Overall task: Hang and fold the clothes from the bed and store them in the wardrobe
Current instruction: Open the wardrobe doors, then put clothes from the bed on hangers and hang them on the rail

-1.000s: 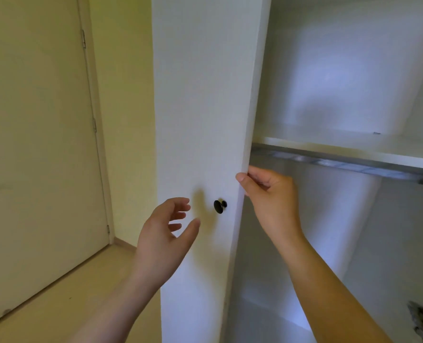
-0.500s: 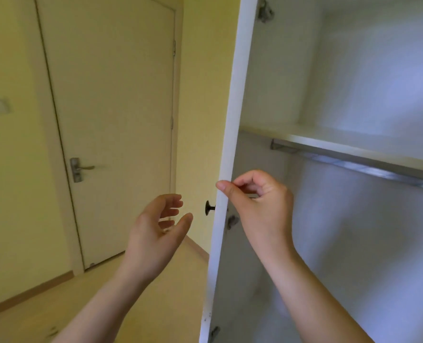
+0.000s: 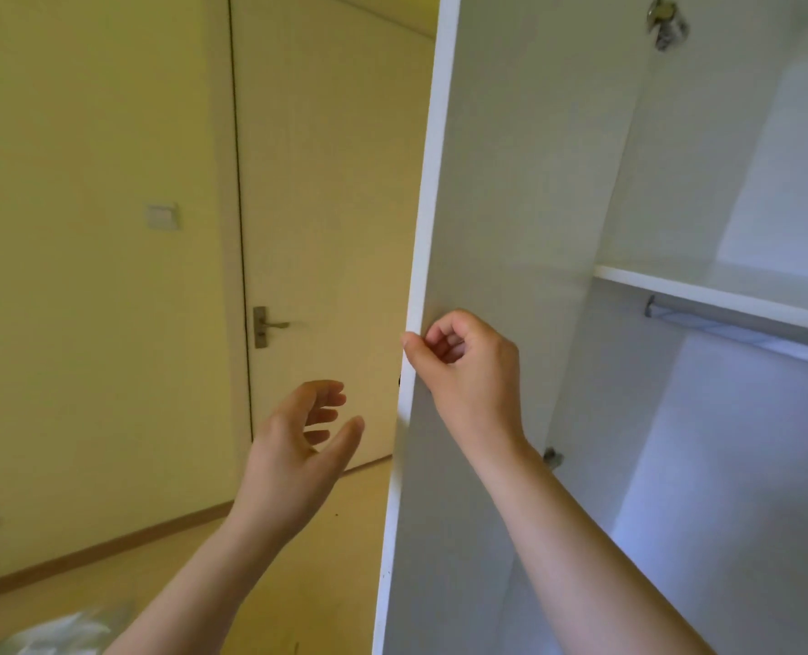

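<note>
Fingers [image 3: 448,345] of right hand [image 3: 470,378] grip wardrobe door [image 3: 515,191]; left hand [image 3: 298,446] loosely spread.

Your right hand [image 3: 468,371] pinched the edge of the open wardrobe door [image 3: 525,182]. Your left hand [image 3: 298,446] hovered, fingers loose, just left of it. The room door [image 3: 326,205] stood far left, closed.

Home bedroom: white wardrobe [image 3: 511,182] (shelf [image 3: 723,290], hanging rail [image 3: 747,330]), yellow wall [image 3: 85,323], door [image 3: 336,205].

Soft, even daylight; yellowish cast at left, cooler bluish tint at right; wide-angle bending at edges; slight blur.
</note>
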{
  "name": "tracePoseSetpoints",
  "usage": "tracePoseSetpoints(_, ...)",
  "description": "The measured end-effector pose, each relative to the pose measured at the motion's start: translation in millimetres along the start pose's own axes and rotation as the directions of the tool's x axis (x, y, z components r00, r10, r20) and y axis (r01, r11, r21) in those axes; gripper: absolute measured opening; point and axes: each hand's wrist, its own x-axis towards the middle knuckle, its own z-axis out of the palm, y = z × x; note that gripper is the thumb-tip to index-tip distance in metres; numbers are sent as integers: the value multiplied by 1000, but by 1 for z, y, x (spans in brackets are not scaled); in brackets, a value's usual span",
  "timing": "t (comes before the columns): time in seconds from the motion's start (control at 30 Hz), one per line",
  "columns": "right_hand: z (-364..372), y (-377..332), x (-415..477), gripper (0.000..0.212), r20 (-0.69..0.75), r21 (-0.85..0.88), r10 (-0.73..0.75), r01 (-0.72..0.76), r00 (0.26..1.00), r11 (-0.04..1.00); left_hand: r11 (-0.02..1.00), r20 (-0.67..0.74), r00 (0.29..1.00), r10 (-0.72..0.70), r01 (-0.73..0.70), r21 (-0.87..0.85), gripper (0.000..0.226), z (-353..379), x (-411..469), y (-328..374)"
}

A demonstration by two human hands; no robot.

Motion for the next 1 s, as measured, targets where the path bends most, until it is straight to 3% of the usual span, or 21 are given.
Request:
tracePoseSetpoints(0.5,74,6,35,26,-15,-198,16,-18,1000,980,995,-84,994,-64,70,73,38,-36,18,-31)
tracePoseSetpoints(0.73,73,3,35,21,42,-191,47,-38,998,981,993,-105,991,-89,96,68,39,-41,9,-32)
tracePoseSetpoints(1.0,53,-12,-2,8,287,210,68,-132,955,969,987,-197,967,-161,160,-21,29,-48,-7,-22)
